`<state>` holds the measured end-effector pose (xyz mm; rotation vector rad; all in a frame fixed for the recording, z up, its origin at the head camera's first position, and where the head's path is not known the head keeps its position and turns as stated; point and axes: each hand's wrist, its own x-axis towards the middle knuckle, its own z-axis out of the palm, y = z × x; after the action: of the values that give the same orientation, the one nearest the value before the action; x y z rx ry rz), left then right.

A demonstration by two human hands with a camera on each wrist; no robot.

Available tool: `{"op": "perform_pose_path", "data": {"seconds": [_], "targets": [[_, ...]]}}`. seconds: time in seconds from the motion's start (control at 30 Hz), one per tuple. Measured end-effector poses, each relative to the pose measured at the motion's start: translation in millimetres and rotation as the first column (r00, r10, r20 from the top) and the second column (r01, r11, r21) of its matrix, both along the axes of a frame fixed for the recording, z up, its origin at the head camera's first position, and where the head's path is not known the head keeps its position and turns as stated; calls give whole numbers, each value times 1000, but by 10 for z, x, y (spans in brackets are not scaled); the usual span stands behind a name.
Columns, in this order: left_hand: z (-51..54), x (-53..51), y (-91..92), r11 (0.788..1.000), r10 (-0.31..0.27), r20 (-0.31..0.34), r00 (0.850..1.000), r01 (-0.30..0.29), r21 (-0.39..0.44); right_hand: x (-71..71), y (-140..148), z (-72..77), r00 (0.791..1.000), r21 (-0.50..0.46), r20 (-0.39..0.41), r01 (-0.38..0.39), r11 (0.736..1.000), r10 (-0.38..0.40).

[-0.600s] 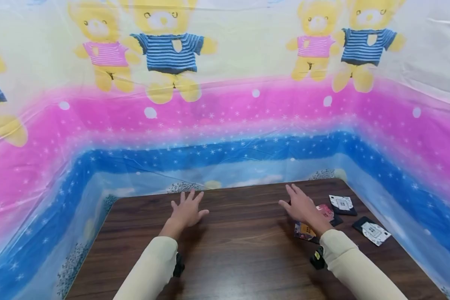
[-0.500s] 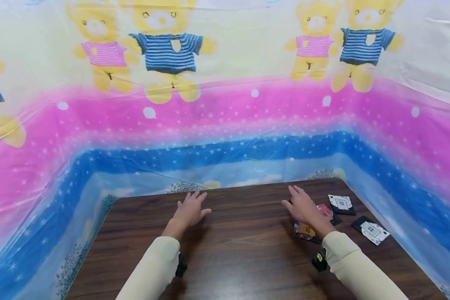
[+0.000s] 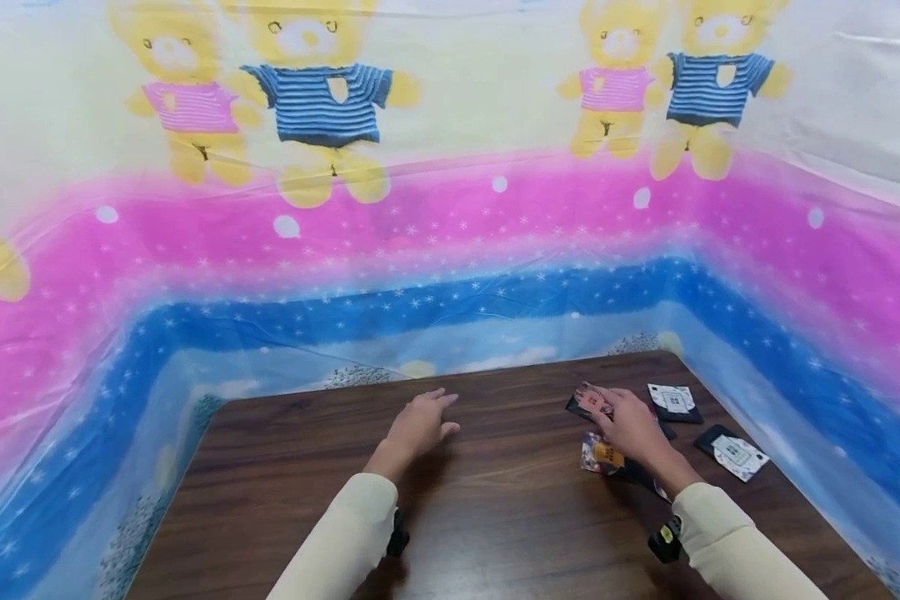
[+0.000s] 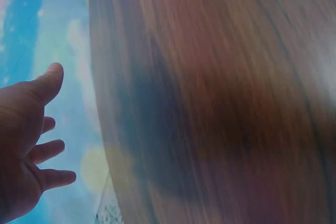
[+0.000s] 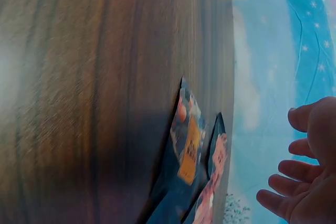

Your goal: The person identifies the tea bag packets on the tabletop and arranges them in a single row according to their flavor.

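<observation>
In the head view, my left hand (image 3: 417, 427) hovers over the wooden table (image 3: 480, 500) with nothing in it; its fingers look spread in the left wrist view (image 4: 26, 140). My right hand (image 3: 633, 427) is over the dark packets at the right, its fingertips beside a red-labelled packet (image 3: 592, 401); touching or not, I cannot tell. Nearer the body lies an orange-labelled packet (image 3: 606, 454). The right wrist view has the orange-labelled packet (image 5: 189, 150) next to the red-labelled packet (image 5: 218, 161), with my right hand (image 5: 310, 166) unclenched at the far right.
Two packets with white labels lie to the right, one further back (image 3: 675, 402) and one nearer the table's right edge (image 3: 735, 452). A printed cloth with bears (image 3: 420, 200) hangs around the table's back and sides.
My left hand has moved right. My right hand has shifted right and slightly nearer the body, leaving a red label visible at its fingertips. The view has turned slightly.
</observation>
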<state>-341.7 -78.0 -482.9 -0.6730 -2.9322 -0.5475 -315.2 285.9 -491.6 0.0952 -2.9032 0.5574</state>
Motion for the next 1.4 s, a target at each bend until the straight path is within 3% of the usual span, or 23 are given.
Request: {"op": "perform_pose_path", "data": {"seconds": [0.23, 0.4, 0.7, 0.87, 1.1, 1.27, 1.4], "targets": [[-93, 8, 354, 998, -44, -44, 998, 42, -48, 145, 207, -129, 1000, 27, 9, 11, 1000, -11], [-107, 20, 674, 991, -97, -70, 993, 90, -98, 243, 415, -222, 996, 53, 68, 52, 997, -55], [-94, 114, 1168, 972, -160, -70, 985, 144, -188, 404, 580, -386, 986, 107, 93, 126, 986, -136], [-112, 196, 1405, 962, -210, -51, 976, 197, -187, 507, 636, -452, 981, 138, 92, 158, 978, -171], [-84, 270, 1682, 954, -248, -50, 967, 235, -187, 536, 643, -483, 984, 136, 97, 138, 981, -152], [-121, 329, 1923, 954, -253, -41, 967, 242, -179, 573, 649, -501, 983, 128, 101, 140, 982, -154], [-154, 356, 2100, 944, -258, -31, 966, 245, -221, 592, 634, -513, 976, 161, 108, 171, 972, -189]]}}
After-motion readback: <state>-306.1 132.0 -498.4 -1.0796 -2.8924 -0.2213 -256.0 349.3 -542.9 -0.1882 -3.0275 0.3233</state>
